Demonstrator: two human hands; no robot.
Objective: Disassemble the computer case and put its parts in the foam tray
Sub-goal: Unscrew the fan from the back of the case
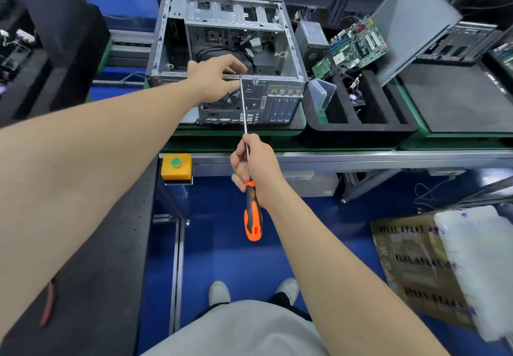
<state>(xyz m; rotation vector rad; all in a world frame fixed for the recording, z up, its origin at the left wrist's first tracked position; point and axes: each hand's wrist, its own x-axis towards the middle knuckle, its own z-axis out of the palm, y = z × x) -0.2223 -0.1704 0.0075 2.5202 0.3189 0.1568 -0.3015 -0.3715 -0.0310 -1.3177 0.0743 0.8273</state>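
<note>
An open computer case lies on its side on the bench, its inside facing up with loose cables in it. My left hand is at the case's near top rim, fingers curled at the tip of a long screwdriver. My right hand grips the screwdriver's metal shaft just above its orange and black handle. To the right stands the black foam tray, which holds a green motherboard, a grey power supply, a small green card and a clear plastic box.
A grey side panel leans against the tray's right side. A second foam block lies further right. A yellow box with a green button hangs on the bench's front rail. Cardboard and plastic bags lie on the blue floor.
</note>
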